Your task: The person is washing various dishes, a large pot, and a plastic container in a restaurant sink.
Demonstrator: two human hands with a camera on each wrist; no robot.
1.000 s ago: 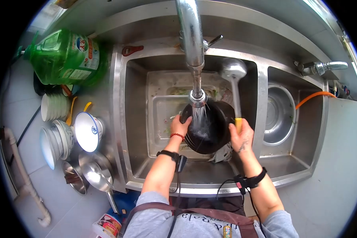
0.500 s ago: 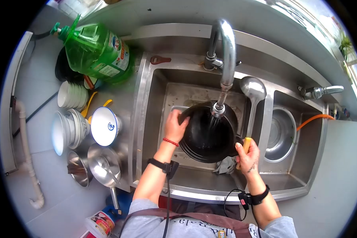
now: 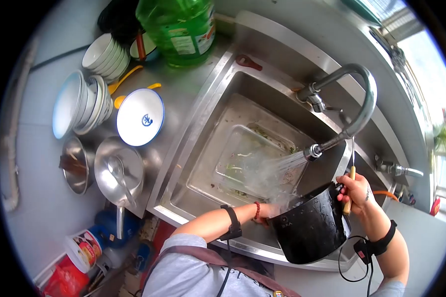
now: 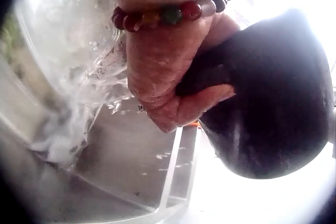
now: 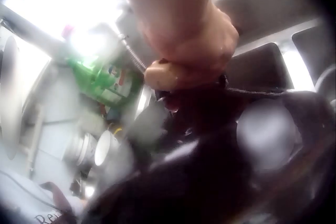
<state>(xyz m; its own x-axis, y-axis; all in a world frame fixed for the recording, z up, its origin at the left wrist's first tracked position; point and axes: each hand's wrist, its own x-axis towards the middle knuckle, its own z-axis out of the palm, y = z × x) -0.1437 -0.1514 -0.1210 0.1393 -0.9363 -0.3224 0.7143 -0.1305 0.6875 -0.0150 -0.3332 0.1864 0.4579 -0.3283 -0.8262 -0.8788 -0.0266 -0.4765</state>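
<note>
A black pot [image 3: 309, 225] is held tilted above the front right of the sink, with water spilling over its lip into the basin. At its left side my left hand [image 3: 266, 212] grips the pot; the left wrist view shows a finger or thumb pressed along the dark wall [image 4: 273, 103]. My right hand [image 3: 356, 190] grips the pot's right side, where its handle is. That hand also holds the yellow handle of a ladle [image 3: 350, 195], whose bowl is hidden behind the faucet.
The curved faucet [image 3: 369, 94] runs water into the large sink basin [image 3: 218, 143], where food scraps lie. To the left stand stacked bowls [image 3: 74, 104], a white bowl [image 3: 139, 119], a steel pan [image 3: 116, 168] and a green jug [image 3: 183, 39]. A bottle opener [image 3: 248, 62] lies on the ledge.
The pot has been lifted out from under the faucet, toward the body and right, and tipped so its water pours out. Both hands moved with it, the ladle too. The head view has turned.
</note>
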